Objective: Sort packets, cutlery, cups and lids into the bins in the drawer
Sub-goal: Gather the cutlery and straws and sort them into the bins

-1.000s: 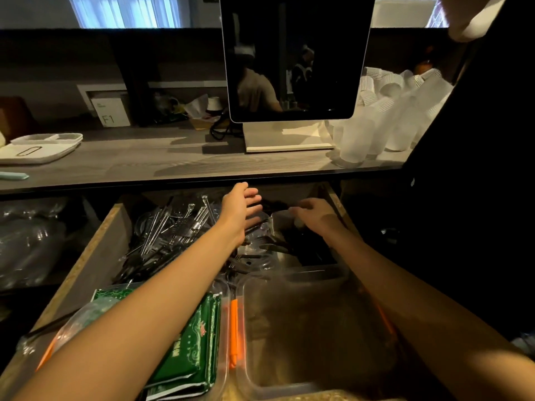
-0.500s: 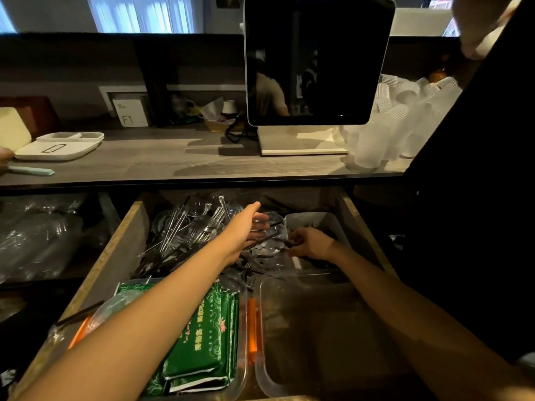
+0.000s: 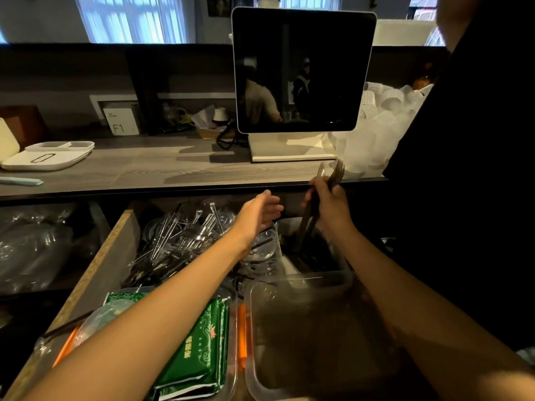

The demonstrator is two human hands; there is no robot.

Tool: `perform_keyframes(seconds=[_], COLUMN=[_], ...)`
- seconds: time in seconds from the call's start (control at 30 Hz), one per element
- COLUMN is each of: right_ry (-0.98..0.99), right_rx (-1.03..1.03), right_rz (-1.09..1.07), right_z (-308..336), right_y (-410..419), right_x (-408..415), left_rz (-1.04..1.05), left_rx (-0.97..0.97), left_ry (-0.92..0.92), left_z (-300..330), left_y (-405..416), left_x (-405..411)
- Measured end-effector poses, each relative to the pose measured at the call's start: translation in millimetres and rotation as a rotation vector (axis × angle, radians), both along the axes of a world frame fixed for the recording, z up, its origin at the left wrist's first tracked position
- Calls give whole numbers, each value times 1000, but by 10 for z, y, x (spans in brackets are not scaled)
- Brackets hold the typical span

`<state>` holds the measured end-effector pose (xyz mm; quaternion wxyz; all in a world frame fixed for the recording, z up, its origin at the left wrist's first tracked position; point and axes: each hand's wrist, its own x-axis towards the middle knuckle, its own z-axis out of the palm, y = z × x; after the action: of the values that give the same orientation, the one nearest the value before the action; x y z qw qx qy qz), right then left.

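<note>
The drawer (image 3: 110,256) stands open below the counter (image 3: 162,172). At its back left lies a heap of cutlery (image 3: 179,241) over lids (image 3: 260,250); a bin (image 3: 315,256) sits to the right of the heap. In front, packets (image 3: 202,351) fill the left bin (image 3: 236,328), and another bin (image 3: 304,285) lies to its right. On the counter a screen (image 3: 301,70) stands behind the drawer, cups (image 3: 376,123) to its right, a tray (image 3: 46,156) far left.

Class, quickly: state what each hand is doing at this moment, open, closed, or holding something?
Left hand: open, fingers straight, holding nothing.
Right hand: grips a bundle of dark plastic forks, tines up.
</note>
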<state>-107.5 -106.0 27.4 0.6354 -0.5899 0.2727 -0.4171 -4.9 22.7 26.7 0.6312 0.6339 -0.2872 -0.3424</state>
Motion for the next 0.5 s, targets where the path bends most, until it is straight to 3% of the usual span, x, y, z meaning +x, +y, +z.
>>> perform_keyframes(seconds=[0.1, 0.2, 0.33, 0.5], right_ry=[-327, -482, -474, -254], right_rx=[262, 458, 513, 525], right_rz=[23, 44, 36, 34], right_z=[280, 403, 310, 101], right_y=[-36, -19, -32, 133], right_x=[54, 74, 19, 6], left_rz=[-54, -141, -159, 74], left_rx=[93, 130, 106, 39], left_ry=[8, 36, 170, 659], left_z=[97, 66, 12, 91], left_y=[-121, -167, -181, -301], left_x=[-211, -348, -421, -607])
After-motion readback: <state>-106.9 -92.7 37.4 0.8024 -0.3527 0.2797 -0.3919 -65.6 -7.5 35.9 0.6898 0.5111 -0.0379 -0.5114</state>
